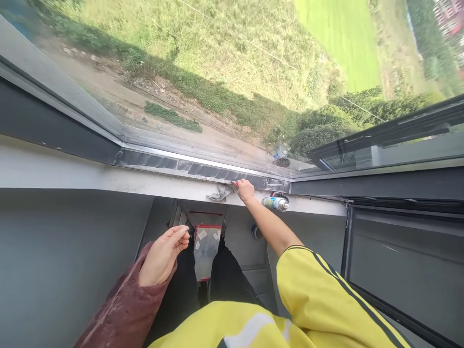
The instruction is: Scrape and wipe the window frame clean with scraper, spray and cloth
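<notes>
My right hand [245, 190] is closed around a small red-handled tool [235, 183], mostly hidden by the fingers. Its thin tip lies along the dark lower window frame [203, 170], which carries whitish smears. Just left of that hand a crumpled grey rag [220, 193] rests on the white sill [163, 187]. A spray can [274, 203] lies on its side to the right, with a dark and red round item [280, 195] partly hidden behind it. My left hand [165, 253] hangs in front of the sill, thumb pressed to curled fingers; whatever they may hold cannot be made out.
A step platform [207, 253] with red edges stands between my legs. Near the wall below the sill is a small round container [256, 232]. Large window glass [217, 87] rises ahead, and a dark-framed panel [406, 251] is at the right.
</notes>
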A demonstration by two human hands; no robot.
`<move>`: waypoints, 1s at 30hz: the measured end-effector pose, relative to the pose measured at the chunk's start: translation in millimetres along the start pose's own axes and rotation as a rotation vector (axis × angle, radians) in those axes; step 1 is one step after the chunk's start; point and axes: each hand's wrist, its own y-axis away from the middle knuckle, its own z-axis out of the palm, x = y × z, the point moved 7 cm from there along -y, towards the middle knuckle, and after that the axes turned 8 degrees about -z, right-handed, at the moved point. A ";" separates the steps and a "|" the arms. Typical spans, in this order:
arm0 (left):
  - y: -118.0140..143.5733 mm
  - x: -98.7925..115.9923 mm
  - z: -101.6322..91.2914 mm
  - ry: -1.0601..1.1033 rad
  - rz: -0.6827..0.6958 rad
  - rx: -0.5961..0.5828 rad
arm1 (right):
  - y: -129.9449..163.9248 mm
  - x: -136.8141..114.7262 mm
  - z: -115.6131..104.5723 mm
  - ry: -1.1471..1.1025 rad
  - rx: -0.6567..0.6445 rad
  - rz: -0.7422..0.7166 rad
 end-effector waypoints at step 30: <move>16.7 25.6 -35.9 0.121 0.065 0.046 | -18.4 -65.4 -4.9 0.071 -0.070 -0.078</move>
